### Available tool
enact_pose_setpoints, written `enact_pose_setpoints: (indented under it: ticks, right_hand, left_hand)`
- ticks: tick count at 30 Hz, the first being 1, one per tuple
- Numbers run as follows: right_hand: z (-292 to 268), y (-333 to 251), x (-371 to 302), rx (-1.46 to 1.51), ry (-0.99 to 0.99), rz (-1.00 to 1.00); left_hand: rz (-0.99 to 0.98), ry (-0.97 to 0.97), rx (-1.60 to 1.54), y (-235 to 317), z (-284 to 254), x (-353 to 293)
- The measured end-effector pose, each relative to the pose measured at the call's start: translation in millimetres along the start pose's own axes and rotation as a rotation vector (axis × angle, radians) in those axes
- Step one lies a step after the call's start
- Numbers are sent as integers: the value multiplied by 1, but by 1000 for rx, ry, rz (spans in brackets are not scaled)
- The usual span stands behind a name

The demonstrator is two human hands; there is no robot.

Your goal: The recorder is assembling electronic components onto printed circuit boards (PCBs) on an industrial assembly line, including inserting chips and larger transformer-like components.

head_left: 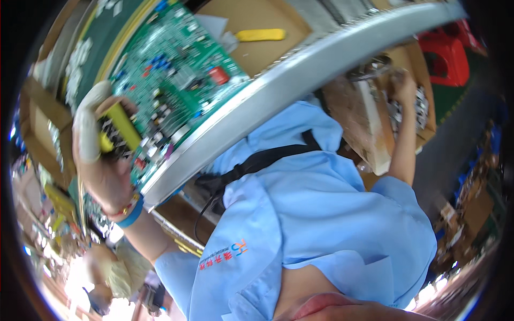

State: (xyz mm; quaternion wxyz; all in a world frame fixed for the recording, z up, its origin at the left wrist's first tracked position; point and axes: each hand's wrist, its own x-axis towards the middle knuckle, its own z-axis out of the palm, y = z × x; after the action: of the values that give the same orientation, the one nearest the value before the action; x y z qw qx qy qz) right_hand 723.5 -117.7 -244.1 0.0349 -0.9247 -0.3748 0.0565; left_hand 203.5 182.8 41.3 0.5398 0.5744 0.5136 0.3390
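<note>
Now the green circuit board (176, 80) lies flat on the counter (332, 51), up at about eleven o'clock in my view, its lower corner close to the grey metal edge. My left hand (104, 155), white cot on the forefinger, is clamped around a yellow-handled tool (120, 128) whose working end sits down among the small parts at the board's near-left corner. To do this well, I judge I should keep the wrist resting against the counter edge so the tip stays steady, press lightly, and avoid sweeping sideways into the tall blue and red parts toward one o'clock of the tool.

My right hand (404, 80) is far off at two o'clock, reaching down past the counter edge into a cardboard box (369, 134) of small metal parts; whether its fingers have closed on one I cannot tell. I would rather not lean while reaching, since that pulls the left hand off its spot.

Farther out, a second yellow tool (262, 35) lies on brown card at twelve o'clock, and a red stool (447, 56) stands at one o'clock.
</note>
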Motion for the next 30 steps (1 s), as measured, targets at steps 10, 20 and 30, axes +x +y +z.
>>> enact_pose_setpoints:
  ticks: [10, 20, 30]
  right_hand:
    - [-77, -38, 28, 1247, 301, 266]
    - [-120, -63, 30, 1366, 387, 109]
    - [-133, -100, 29, 1487, 345, 90]
  left_hand:
    - [-78, -364, -116, -3, -6, -14]
    - [392, -176, 1043, 6, -3, -11]
    - [688, -354, 1354, 18, 12, 4]
